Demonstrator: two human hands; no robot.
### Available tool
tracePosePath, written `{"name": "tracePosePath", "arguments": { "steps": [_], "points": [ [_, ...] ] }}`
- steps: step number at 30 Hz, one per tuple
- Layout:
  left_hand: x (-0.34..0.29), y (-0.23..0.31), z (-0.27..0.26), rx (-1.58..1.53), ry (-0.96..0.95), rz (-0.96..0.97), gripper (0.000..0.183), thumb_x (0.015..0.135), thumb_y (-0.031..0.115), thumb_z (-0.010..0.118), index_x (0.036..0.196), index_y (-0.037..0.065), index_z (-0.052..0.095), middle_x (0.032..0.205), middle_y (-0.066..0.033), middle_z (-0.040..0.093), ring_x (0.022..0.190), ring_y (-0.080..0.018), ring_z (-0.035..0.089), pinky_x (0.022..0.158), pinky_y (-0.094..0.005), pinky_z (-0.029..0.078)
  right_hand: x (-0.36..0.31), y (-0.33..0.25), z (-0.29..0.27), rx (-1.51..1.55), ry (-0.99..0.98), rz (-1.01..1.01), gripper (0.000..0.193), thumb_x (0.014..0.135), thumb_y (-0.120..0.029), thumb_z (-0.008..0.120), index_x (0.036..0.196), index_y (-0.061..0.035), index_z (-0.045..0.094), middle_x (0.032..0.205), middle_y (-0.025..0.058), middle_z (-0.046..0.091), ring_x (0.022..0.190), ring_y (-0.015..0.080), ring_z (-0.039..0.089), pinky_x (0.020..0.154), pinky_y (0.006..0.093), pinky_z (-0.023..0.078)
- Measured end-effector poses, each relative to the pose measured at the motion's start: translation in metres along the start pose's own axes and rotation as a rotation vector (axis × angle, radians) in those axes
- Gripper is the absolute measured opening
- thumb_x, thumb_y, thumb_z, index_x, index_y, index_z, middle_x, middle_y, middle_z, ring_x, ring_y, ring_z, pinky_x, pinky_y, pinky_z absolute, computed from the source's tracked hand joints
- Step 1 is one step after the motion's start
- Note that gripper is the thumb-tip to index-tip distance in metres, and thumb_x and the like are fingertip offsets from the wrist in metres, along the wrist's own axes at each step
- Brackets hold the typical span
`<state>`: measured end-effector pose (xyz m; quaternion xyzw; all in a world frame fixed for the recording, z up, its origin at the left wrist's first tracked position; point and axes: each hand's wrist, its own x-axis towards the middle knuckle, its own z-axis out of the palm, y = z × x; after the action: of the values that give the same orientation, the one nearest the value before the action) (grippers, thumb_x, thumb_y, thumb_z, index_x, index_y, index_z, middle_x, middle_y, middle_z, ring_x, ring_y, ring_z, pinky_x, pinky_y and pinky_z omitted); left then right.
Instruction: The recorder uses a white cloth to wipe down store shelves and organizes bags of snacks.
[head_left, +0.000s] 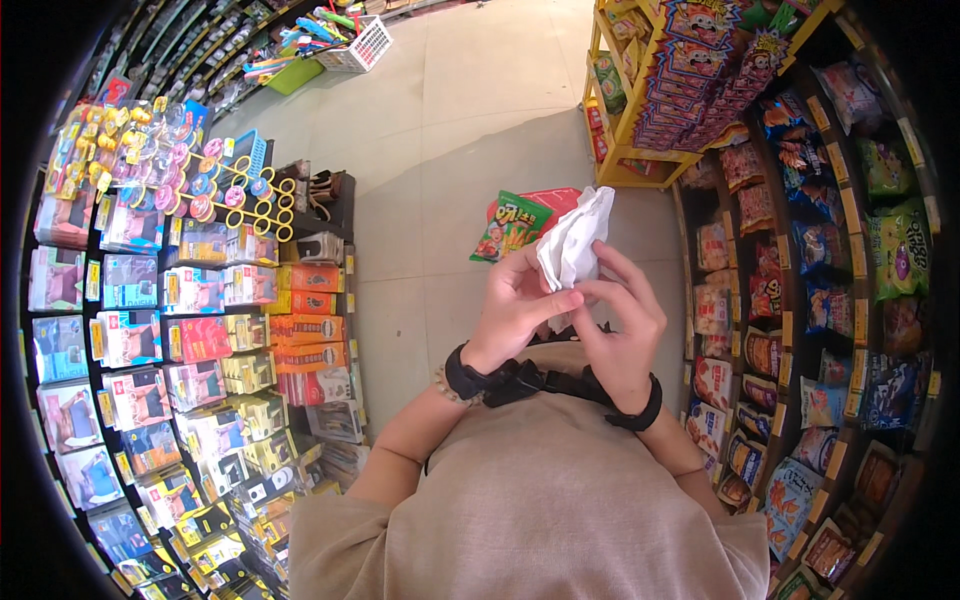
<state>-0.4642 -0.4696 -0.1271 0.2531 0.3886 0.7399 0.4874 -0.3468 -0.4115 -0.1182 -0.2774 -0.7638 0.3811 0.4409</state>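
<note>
In front of my chest I hold up a crumpled, folded white sheet (pixel 578 243), thin like tissue or a soft cloth; I cannot tell which. My left hand (pixel 512 305) is closed on its lower left side, fingers partly behind it. Thumb and fingers of my right hand (pixel 622 325) pinch its lower right edge. Just beyond my left hand lies a green snack bag (pixel 512 226), overlapping a red packet (pixel 562 199) that the white sheet partly covers. Both wrists wear black bands, and a beaded bracelet (pixel 455 388) circles the left one.
Racks of packaged goods (pixel 215 340) line my left, with hanging trinkets (pixel 165 165) at their far end. Snack shelves (pixel 790 330) run along my right, and a yellow display stand (pixel 640 110) stands ahead. A white basket (pixel 358 48) sits on the tiled floor (pixel 450 110) farther off.
</note>
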Motion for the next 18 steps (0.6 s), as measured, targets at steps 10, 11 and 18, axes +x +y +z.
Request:
{"name": "tracePosePath", "arguments": {
  "steps": [10, 11, 18],
  "points": [
    [0.004, -0.002, -0.004, 0.123, -0.062, 0.058, 0.021, 0.07, -0.005, 0.069, 0.081, 0.002, 0.053, 0.103, -0.0066, 0.055, 0.092, -0.0123, 0.053, 0.078, -0.0265, 0.047, 0.011, -0.011, -0.005, 0.24, 0.006, 0.178, 0.016, 0.069, -0.003, 0.066, 0.085, -0.0032, 0.063, 0.11, 0.0126, 0.056, 0.088, 0.0196, 0.059, 0.058, 0.0232, 0.048],
    [0.003, 0.0, -0.002, 0.121, -0.055, 0.042, 0.02, 0.07, -0.005, 0.069, 0.078, 0.001, 0.052, 0.106, -0.008, 0.053, 0.093, -0.0128, 0.053, 0.077, -0.0266, 0.047, 0.012, -0.012, -0.006, 0.293, -0.016, 0.179, 0.018, 0.069, -0.003, 0.066, 0.086, -0.0029, 0.063, 0.11, 0.0122, 0.056, 0.088, 0.0186, 0.059, 0.057, 0.0216, 0.048],
    [0.0, -0.008, -0.009, 0.23, -0.044, 0.014, 0.029, 0.068, -0.006, 0.07, 0.087, 0.001, 0.05, 0.112, -0.0097, 0.05, 0.098, -0.0144, 0.053, 0.079, -0.0286, 0.049, 0.007, -0.001, 0.002, 0.265, 0.039, 0.304, 0.016, 0.069, -0.002, 0.067, 0.084, -0.0009, 0.062, 0.107, 0.0113, 0.056, 0.089, 0.0178, 0.057, 0.062, 0.0225, 0.048]
  ]
}}
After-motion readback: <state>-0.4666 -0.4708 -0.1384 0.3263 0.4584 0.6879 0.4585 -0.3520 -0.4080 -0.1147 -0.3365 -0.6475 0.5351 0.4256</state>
